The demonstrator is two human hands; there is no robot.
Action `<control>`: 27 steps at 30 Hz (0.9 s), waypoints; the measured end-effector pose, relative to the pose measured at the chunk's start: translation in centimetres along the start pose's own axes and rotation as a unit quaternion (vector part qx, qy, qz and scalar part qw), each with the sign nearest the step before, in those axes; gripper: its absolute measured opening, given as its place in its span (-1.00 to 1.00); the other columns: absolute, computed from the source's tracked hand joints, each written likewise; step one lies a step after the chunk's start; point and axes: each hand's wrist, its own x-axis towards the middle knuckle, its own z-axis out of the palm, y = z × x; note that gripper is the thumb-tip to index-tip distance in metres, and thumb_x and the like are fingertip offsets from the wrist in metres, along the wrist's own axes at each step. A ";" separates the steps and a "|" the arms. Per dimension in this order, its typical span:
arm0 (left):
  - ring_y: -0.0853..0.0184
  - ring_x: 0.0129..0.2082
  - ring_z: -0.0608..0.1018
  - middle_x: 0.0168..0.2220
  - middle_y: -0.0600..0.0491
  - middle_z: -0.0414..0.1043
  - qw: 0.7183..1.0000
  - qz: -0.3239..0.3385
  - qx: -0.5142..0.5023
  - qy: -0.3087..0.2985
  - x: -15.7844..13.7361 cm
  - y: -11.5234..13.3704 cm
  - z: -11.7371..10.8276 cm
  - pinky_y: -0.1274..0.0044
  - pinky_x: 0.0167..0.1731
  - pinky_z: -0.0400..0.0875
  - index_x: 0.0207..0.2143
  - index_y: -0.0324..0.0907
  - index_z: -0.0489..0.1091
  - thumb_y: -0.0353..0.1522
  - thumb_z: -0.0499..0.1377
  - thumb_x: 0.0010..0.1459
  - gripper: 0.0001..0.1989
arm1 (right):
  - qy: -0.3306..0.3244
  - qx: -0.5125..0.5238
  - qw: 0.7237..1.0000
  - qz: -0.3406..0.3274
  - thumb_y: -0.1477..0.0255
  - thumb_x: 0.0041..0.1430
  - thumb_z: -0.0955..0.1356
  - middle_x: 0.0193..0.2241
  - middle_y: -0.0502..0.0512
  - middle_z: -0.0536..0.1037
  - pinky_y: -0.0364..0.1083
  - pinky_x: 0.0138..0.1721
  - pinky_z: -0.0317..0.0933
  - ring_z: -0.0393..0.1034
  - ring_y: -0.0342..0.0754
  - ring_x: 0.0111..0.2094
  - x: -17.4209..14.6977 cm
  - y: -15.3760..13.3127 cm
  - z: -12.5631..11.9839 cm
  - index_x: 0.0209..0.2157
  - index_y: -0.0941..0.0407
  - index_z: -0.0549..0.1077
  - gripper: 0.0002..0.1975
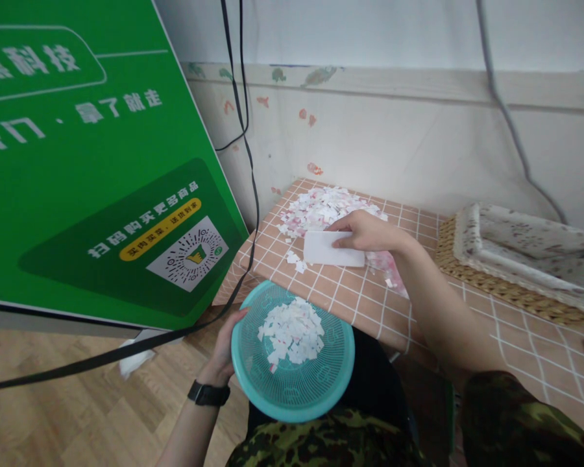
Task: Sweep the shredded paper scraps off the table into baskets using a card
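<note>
My left hand (228,340) grips the left rim of a teal plastic colander (294,399), held just below the table's front edge. Inside it lies a heap of small white paper scraps (292,331), a few with red marks. Over the tabletop, my right hand (363,230) pinches a flat white rectangular card (331,250) by its upper right part. Behind the card spreads a larger pile of white and pinkish paper scraps (326,206). Several loose pieces (296,261) lie at the card's left, and pinkish scraps (385,264) show beneath my right forearm.
A wicker basket (448,250) with a patterned cloth lining stands on the right of the checked tablecloth (335,285). At left rises a green printed panel (126,175). A black cable (255,194) hangs down past the table's left corner. A wall closes off the back.
</note>
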 end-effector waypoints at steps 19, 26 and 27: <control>0.25 -0.55 0.59 -0.52 -0.05 0.60 1.000 -0.006 0.008 0.003 0.1 0.0 -0.1 0.47 -0.44 0.51 -0.38 -0.31 0.52 -0.40 0.18 0.08 -0.85 | 0.037 -0.045 0.998 0.011 0.43 0.00 0.35 -0.26 0.10 0.61 -0.07 -0.24 0.24 0.45 -0.02 -0.30 -0.5 1.1 -0.9 -0.19 0.14 0.58 -0.70; 0.24 -0.54 0.60 -0.51 -0.05 0.60 1.000 0.002 0.013 0.006 0.1 0.0 0.0 0.45 -0.41 0.52 -0.35 -0.31 0.53 -0.41 0.18 0.07 -0.84 | 0.045 -0.038 0.998 0.037 0.40 0.00 0.35 -0.31 0.06 0.62 -0.09 -0.32 0.23 0.43 -0.05 -0.35 -1.4 1.2 -2.0 -0.20 0.15 0.57 -0.70; 0.24 -0.54 0.60 -0.51 -0.06 0.60 1.000 0.002 0.012 0.003 0.1 0.0 0.0 0.45 -0.41 0.52 -0.36 -0.31 0.53 -0.41 0.18 0.07 -0.84 | 0.053 -0.037 0.997 0.037 0.40 0.00 0.35 -0.30 0.06 0.62 -0.09 -0.32 0.23 0.43 -0.04 -0.35 -1.2 1.3 -1.8 -0.20 0.15 0.57 -0.70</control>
